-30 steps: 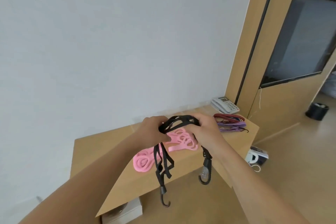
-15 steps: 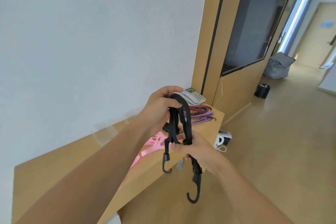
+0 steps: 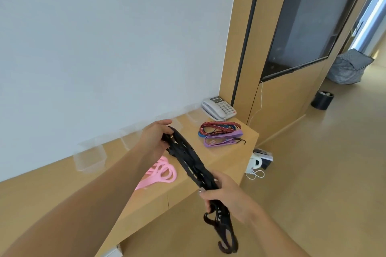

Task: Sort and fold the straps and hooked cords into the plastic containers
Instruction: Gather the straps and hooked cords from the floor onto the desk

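A folded black hooked cord (image 3: 189, 160) is stretched between my hands above the front of the wooden counter (image 3: 236, 158). My left hand (image 3: 155, 139) grips its upper loop end. My right hand (image 3: 227, 196) grips the lower end, and the black hooks (image 3: 223, 233) dangle below it. A pink strap (image 3: 164, 173) lies coiled on the counter under the cord. A purple strap (image 3: 221, 141) and a red and blue striped cord (image 3: 219, 128) lie at the counter's right end. Clear plastic containers (image 3: 89, 158) stand in a row along the wall.
A grey desk phone (image 3: 218, 108) sits at the counter's far right corner by a wooden pillar. On the floor to the right are a white device with a cable (image 3: 258, 162), a black bin (image 3: 322, 100) and a striped beanbag (image 3: 348, 67).
My hands have pulled apart, stretching the folded cord out diagonally; the right hand went down and right with the hook end. The view has swung down toward the counter.
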Demonstrator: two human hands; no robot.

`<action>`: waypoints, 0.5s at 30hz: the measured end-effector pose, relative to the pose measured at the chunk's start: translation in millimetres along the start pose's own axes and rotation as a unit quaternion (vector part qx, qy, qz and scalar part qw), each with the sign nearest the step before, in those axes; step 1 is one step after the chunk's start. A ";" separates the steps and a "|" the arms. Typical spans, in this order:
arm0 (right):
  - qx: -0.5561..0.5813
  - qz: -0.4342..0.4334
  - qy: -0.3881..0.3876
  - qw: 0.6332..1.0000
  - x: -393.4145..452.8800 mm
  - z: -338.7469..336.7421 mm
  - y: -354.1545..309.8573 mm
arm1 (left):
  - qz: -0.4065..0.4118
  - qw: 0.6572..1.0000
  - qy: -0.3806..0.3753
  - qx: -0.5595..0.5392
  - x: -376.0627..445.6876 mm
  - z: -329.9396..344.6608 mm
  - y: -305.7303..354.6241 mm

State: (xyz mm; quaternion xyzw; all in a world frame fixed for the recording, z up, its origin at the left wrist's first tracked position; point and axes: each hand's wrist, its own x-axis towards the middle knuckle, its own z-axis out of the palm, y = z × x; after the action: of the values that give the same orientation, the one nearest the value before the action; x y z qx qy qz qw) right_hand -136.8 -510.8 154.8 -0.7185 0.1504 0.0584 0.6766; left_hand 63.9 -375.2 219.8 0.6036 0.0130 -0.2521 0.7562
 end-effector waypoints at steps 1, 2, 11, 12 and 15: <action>-0.024 0.015 -0.009 1.000 6.7 -12.4 3.5 | -0.012 1.000 0.018 0.000 11.4 -0.2 -8.5; -0.045 0.028 -0.015 0.998 13.6 -23.6 5.5 | -0.023 0.999 0.032 0.003 20.5 -0.5 -17.0; 0.081 0.079 0.069 0.991 96.6 -80.1 19.8 | -0.084 0.971 0.074 0.210 70.3 -3.3 -57.7; 0.089 0.087 0.082 0.989 109.1 -81.9 21.5 | -0.074 0.964 0.070 0.246 78.3 -0.8 -57.7; 0.091 0.108 0.118 0.983 145.9 -86.1 23.2 | -0.032 0.942 0.052 0.330 109.8 9.9 -58.6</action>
State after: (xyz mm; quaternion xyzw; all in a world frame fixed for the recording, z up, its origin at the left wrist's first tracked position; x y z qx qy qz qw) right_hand -15.6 -617.0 97.4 -0.6355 0.3109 0.0323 0.7060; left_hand 133.7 -432.9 133.8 0.8311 -0.0124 -0.2343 0.5043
